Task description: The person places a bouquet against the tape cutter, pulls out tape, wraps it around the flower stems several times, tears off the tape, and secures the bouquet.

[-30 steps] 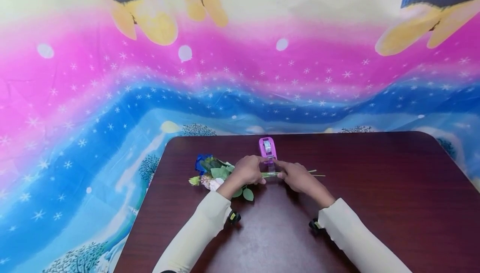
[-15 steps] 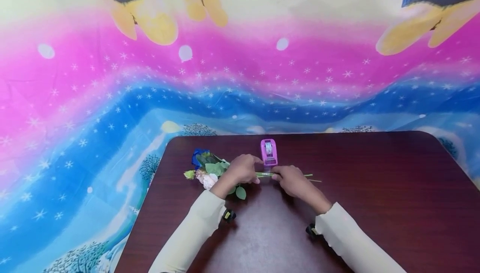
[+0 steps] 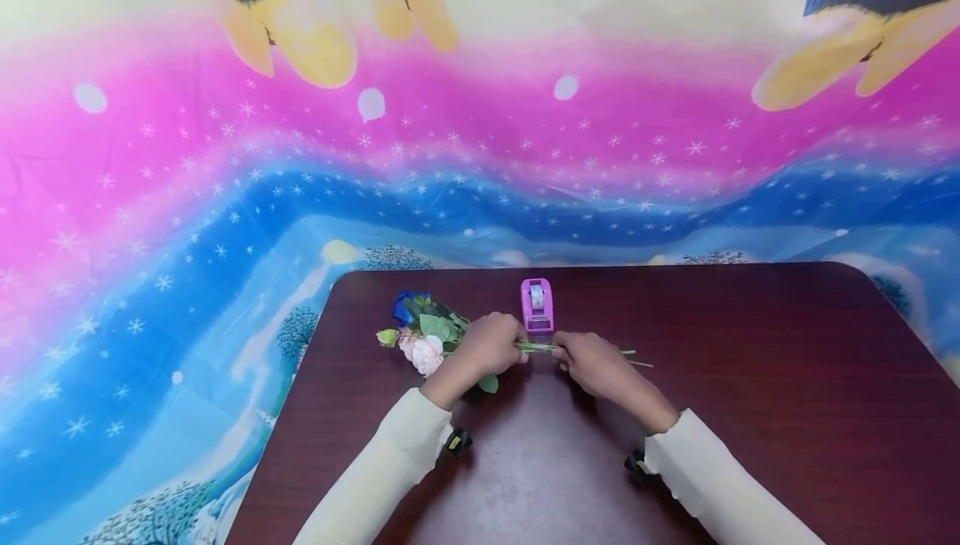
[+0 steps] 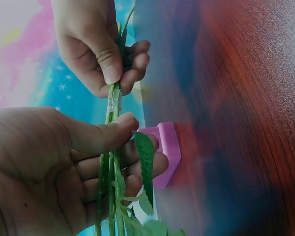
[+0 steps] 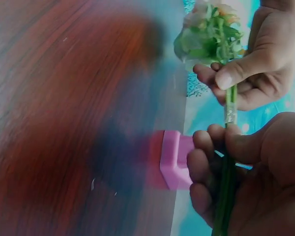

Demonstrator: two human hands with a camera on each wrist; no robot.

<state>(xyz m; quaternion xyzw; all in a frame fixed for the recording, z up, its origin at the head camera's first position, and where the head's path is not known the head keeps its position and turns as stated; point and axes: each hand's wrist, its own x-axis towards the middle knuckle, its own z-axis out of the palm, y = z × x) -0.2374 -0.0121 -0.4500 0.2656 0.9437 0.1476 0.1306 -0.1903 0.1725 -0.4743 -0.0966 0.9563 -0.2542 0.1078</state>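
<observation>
A bunch of artificial flowers, with a blue bloom [image 3: 405, 308], a pale pink bloom [image 3: 424, 355] and green leaves [image 3: 437, 327], lies left of centre in the head view. My left hand [image 3: 491, 345] grips its green stems [image 3: 536, 347] just below the leaves. Closer to the stem ends, my right hand [image 3: 596, 362] pinches the stems between thumb and fingers. Clear tape [image 4: 114, 101] wraps the stems in the gap between both hands. Just beyond the stems stands a pink tape dispenser [image 3: 537, 322] with a roll in it. Whether tape still joins it to the stems I cannot tell.
The dark reddish-brown table [image 3: 750, 412] extends on both sides and toward me. Behind its far edge hangs a colourful printed cloth [image 3: 480, 145]. A small black device [image 3: 459, 442] sits at the left wrist, another black device [image 3: 637, 462] at the right.
Both hands' index fingers have drawn back from the tape dispenser and now curl at the stems. The tape strip stretched between dispenser and stems earlier is no longer clearly visible. The bunch has shifted slightly.
</observation>
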